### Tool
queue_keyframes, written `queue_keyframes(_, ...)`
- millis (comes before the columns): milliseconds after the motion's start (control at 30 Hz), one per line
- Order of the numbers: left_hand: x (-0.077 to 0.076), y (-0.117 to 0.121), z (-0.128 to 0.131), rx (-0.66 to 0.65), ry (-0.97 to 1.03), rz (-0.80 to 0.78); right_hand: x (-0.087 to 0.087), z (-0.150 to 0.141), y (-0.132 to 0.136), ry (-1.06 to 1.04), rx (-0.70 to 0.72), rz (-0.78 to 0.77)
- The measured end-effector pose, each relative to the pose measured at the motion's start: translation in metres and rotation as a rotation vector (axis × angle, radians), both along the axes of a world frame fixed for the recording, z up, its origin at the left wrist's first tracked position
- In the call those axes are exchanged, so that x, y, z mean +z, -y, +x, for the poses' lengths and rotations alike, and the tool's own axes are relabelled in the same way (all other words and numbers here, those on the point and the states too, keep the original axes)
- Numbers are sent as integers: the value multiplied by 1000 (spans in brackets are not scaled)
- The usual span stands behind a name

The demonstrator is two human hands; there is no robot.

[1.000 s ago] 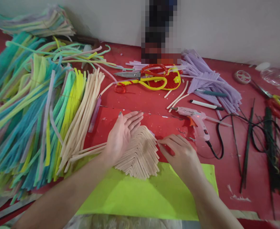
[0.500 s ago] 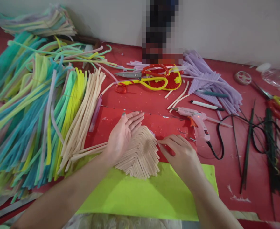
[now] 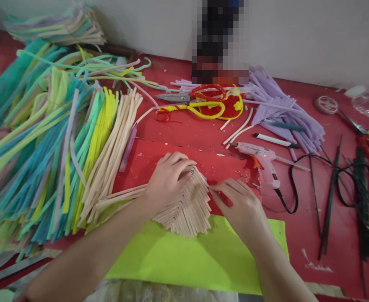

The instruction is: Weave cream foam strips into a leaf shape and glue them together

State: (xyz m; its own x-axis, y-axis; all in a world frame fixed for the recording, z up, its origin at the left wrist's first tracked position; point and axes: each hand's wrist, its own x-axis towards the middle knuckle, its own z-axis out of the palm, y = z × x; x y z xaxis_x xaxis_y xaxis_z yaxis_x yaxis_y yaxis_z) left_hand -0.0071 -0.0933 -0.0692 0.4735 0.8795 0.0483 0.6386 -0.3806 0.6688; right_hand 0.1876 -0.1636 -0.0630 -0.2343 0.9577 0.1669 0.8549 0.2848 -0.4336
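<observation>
A beige leaf-shaped piece (image 3: 192, 205) made of pipe cleaners in a herringbone pattern lies over the lime-green sheet (image 3: 184, 260) and a red surface. My left hand (image 3: 172, 178) is palm down at its upper left, with bent fingers and thumb closed about the top edge. At the right edge of the piece, my right hand (image 3: 237, 201) pinches the border between thumb and fingertips. A little purple shows behind the piece near its upper right. Loose beige pipe cleaners (image 3: 121, 199) extend leftward from beneath my left hand.
Multicoloured pipe cleaners (image 3: 58, 147) fill the left side. Scissors (image 3: 200, 102) and purple pipe cleaners (image 3: 275, 109) lie at the back. A pink glue gun (image 3: 263, 159) with a black cord sits to the right, near dark thin stems (image 3: 331, 201) and another pair of scissors (image 3: 365, 134).
My left hand has turned from palm up with spread fingers to palm down, closing on the top of the leaf-shaped piece. My right hand keeps its pinch. The view has shifted slightly.
</observation>
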Motion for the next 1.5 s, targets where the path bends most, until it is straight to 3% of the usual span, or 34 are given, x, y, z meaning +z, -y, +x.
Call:
queue_keyframes(700, 1, -1, 1, 5, -26, -51, 0, 0, 1, 16, 19, 6)
queue_keyframes(867, -1, 2, 0, 0, -61, 5, 0, 1, 0, 20, 19, -3)
queue_keyframes(1200, -4, 11, 6, 6, -67, 291, -1, -1, 0, 15, 29, 6)
queue_keyframes(1500, -2, 11, 5, 13, -51, 160, 1, -1, 2, 38, 63, -15)
